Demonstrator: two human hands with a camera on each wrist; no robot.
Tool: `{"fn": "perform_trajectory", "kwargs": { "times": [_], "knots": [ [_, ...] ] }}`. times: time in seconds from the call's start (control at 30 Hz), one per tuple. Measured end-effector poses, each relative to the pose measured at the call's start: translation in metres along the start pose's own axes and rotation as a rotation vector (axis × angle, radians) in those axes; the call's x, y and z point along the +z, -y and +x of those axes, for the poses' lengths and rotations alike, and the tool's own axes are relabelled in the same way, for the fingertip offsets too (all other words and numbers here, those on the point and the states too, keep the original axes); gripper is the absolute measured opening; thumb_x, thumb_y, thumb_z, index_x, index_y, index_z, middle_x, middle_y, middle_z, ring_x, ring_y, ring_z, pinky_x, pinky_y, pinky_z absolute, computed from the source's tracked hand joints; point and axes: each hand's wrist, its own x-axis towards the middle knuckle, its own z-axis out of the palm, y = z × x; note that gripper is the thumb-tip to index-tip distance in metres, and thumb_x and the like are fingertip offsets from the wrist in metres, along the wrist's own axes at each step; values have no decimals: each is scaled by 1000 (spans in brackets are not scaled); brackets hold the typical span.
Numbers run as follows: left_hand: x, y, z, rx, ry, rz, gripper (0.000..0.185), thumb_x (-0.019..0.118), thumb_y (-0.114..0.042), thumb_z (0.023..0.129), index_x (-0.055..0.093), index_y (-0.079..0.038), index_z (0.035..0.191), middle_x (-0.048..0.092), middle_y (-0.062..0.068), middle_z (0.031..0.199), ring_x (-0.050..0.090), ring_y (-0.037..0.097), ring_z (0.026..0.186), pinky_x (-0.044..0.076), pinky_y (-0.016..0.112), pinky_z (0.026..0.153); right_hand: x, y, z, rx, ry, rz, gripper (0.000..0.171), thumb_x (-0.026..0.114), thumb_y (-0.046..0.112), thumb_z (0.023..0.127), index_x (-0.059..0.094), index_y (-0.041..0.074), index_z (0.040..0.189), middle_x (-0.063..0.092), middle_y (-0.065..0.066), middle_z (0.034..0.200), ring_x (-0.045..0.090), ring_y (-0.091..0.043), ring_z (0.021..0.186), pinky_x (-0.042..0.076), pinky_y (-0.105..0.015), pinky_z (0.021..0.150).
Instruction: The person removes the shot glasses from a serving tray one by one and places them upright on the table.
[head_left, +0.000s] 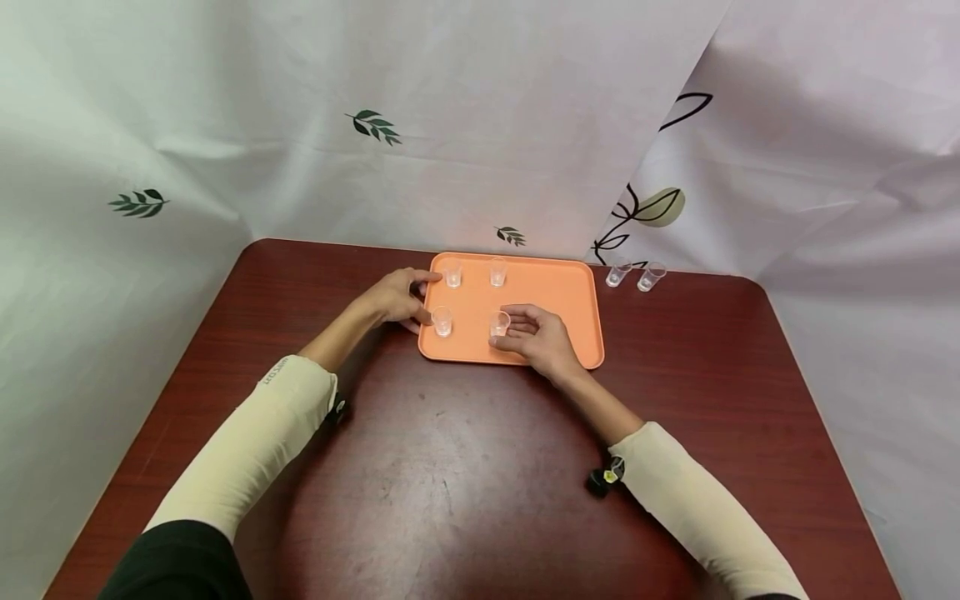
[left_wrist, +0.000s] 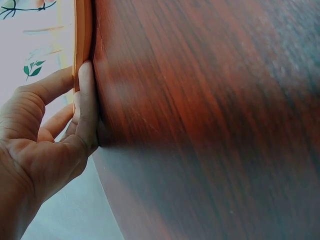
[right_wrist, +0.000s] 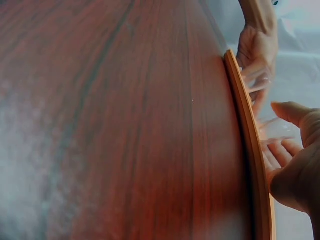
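An orange tray [head_left: 545,321] lies at the table's back edge with several small clear cups standing on it. My left hand [head_left: 396,297] holds the tray's left rim, its fingers on both sides of the edge in the left wrist view. Just right of those fingers are a front left cup [head_left: 443,322] and a back left cup [head_left: 453,274]. Thumb and fingers of my right hand [head_left: 542,337] reach round the front middle cup [head_left: 499,323], one on each side. This cup is upright over the tray. Behind it stands another cup [head_left: 498,272].
Two more clear cups, one left [head_left: 618,272] and one right [head_left: 651,277], stand on the table beyond the tray's right end. The dark red wooden table [head_left: 450,467] stretches toward me. A white cloth [head_left: 480,108] with leaf prints hangs close behind the table.
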Motion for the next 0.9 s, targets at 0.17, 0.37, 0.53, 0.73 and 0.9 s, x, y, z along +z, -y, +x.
{"fn": "perform_trajectory", "kwargs": {
  "times": [0.17, 0.37, 0.53, 0.73, 0.9],
  "knots": [
    [0, -1, -1, -1, 3, 5, 96, 83, 15, 88, 48, -14, 173, 39, 18, 140, 68, 25, 89, 76, 38, 71, 3, 1, 0, -38, -15, 0, 50, 92, 3, 91, 77, -1, 139, 79, -25, 132, 79, -35, 123, 69, -17, 95],
    [0, -1, -1, 0, 4, -1, 97, 82, 17, 87, 49, -12, 172, 38, 18, 138, 68, 25, 89, 76, 38, 70, 3, -1, -3, -59, -21, -17, 43, 91, 8, 94, 80, 1, 135, 82, -22, 126, 82, -19, 111, 66, -13, 86],
    [0, 0, 0, -1, 2, -2, 97, 83, 17, 87, 49, -13, 172, 39, 18, 139, 68, 25, 89, 76, 37, 71, -5, -2, -7, -55, -33, -7, 42, 92, 9, 94, 80, 1, 134, 82, -22, 124, 80, -11, 105, 67, -13, 83],
    [1, 0, 0, -2, 4, -1, 96, 82, 17, 88, 49, -14, 173, 39, 19, 141, 69, 26, 90, 76, 38, 72, -18, -5, -10, -41, -49, -1, 43, 92, 11, 94, 80, 1, 135, 81, -22, 127, 79, -7, 103, 67, -14, 84],
    [1, 0, 0, -4, 5, -8, 96, 82, 17, 87, 49, -13, 172, 38, 19, 140, 68, 25, 89, 76, 38, 73, -27, -6, -14, -31, -55, 23, 44, 92, 9, 94, 78, -1, 136, 80, -25, 128, 79, -2, 101, 67, -14, 85]
  ]
}}
